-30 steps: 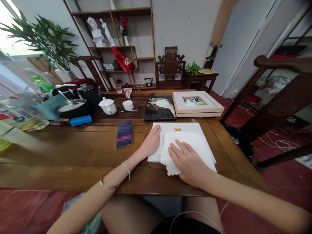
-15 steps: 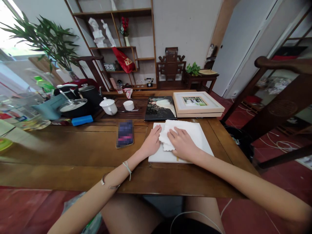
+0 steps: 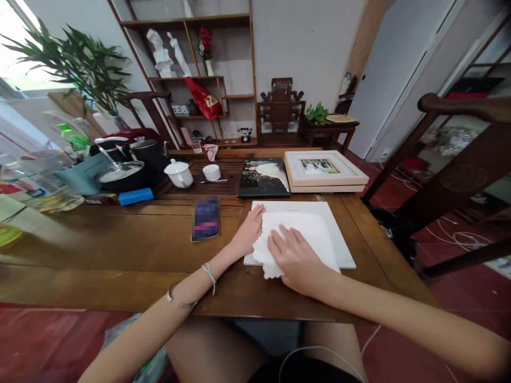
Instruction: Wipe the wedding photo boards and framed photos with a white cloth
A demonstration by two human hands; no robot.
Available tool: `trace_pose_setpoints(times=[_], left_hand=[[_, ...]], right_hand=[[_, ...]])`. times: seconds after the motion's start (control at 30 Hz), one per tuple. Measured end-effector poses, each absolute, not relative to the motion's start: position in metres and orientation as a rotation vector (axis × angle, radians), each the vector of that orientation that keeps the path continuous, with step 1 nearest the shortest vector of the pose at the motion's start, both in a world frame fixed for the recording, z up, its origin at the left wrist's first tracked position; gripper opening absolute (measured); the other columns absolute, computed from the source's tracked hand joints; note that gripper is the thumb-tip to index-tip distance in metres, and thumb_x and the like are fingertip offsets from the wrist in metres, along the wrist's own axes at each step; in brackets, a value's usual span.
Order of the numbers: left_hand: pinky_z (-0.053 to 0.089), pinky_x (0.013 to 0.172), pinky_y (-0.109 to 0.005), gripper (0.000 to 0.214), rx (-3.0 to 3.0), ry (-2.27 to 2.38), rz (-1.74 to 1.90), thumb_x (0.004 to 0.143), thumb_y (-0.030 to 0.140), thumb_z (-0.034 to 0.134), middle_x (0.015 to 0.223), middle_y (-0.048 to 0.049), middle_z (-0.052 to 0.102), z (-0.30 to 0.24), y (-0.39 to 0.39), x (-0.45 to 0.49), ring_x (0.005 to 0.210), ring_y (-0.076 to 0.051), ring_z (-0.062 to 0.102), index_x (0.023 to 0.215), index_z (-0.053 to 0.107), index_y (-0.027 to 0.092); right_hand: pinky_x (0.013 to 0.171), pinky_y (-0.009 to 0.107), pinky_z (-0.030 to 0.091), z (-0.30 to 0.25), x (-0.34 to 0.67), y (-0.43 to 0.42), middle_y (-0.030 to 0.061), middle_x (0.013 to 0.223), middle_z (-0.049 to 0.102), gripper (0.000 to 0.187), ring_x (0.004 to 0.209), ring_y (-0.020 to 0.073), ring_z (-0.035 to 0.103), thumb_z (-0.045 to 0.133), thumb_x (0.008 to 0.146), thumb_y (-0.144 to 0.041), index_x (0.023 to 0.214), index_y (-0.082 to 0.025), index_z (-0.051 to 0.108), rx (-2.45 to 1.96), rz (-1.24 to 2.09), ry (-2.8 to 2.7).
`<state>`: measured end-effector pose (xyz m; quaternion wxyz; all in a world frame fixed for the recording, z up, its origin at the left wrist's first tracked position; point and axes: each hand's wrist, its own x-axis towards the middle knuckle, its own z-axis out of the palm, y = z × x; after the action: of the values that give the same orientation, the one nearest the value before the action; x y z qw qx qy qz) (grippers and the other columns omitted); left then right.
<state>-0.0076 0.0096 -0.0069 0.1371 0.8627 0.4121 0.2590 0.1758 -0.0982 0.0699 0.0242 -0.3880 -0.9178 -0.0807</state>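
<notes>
The right hand [image 3: 297, 260] lies palm down on a white cloth [image 3: 319, 236], its grip slack, fingers spread rather than clasped. The cloth covers much of a white board [image 3: 331, 226] on the right of the worktop [image 3: 120, 250] and overhangs the board's near edge. The left hand [image 3: 248, 232] lies along the board's left side, its grip unclenched. A phone [image 3: 205, 218] lies farther left; a photo panel [image 3: 261, 180] lies beyond the board.
</notes>
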Motion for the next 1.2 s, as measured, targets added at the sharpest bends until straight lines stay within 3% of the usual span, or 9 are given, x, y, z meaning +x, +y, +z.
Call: trace_pose_setpoints(times=[0.33,0.57,0.67,0.8,1.0,1.2], left_hand=[[0.022,0.117,-0.049,0.048,2.454,1.261,0.765,0.095,0.020,0.028,0.151,-0.0186,0.033,0.002,0.002,-0.003,0.143,-0.025,0.024,0.141,0.035,0.009],[0.022,0.116,-0.053,0.052,2.450,1.209,0.745,0.093,0.020,0.034,0.153,-0.0182,0.030,0.001,0.004,-0.006,0.144,-0.028,0.021,0.145,0.030,0.012],[0.021,0.117,-0.053,0.057,2.443,1.222,0.703,0.089,0.020,0.040,0.152,-0.0216,0.029,0.002,0.003,-0.006,0.144,-0.030,0.020,0.144,0.031,0.007],[0.021,0.117,-0.052,0.055,2.446,1.230,0.692,0.091,0.022,0.038,0.151,-0.0248,0.028,0.004,0.003,-0.005,0.144,-0.030,0.020,0.142,0.032,0.002],[0.022,0.117,-0.051,0.046,2.466,1.212,0.728,0.095,0.021,0.032,0.150,-0.0204,0.033,0.002,0.005,-0.004,0.144,-0.027,0.023,0.138,0.039,0.009],[0.019,0.118,-0.051,0.054,2.435,1.241,0.708,0.090,0.018,0.039,0.152,-0.0216,0.029,0.001,0.004,-0.005,0.144,-0.029,0.021,0.143,0.033,0.006]], right_hand=[[0.103,0.049,0.035,0.077,0.192,-0.096,0.0234,0.136,0.050,0.064,0.130,0.0381,0.039,0.060,0.067,-0.015,0.129,-0.002,0.051,-1.172,-0.113,-2.821],[0.100,0.049,0.037,0.074,0.188,-0.066,0.0233,0.133,0.053,0.057,0.127,0.0374,0.043,0.064,0.071,-0.018,0.125,-0.005,0.053,-1.298,-0.183,-2.760],[0.098,0.048,0.039,0.073,0.184,-0.059,0.0239,0.132,0.053,0.054,0.125,0.0384,0.044,0.062,0.074,-0.021,0.124,-0.004,0.053,-1.324,-0.244,-2.759],[0.101,0.050,0.035,0.073,0.180,-0.062,0.0264,0.134,0.050,0.061,0.127,0.0408,0.041,0.063,0.073,-0.020,0.129,0.001,0.049,-1.315,-0.293,-2.800],[0.106,0.053,0.031,0.069,0.182,-0.085,0.0272,0.138,0.046,0.066,0.132,0.0425,0.036,0.061,0.071,-0.017,0.133,0.002,0.046,-1.234,-0.276,-2.840],[0.105,0.056,0.031,0.069,0.182,-0.120,0.0293,0.139,0.045,0.074,0.131,0.0459,0.035,0.066,0.071,-0.029,0.134,0.003,0.044,-1.083,-0.322,-2.887]])
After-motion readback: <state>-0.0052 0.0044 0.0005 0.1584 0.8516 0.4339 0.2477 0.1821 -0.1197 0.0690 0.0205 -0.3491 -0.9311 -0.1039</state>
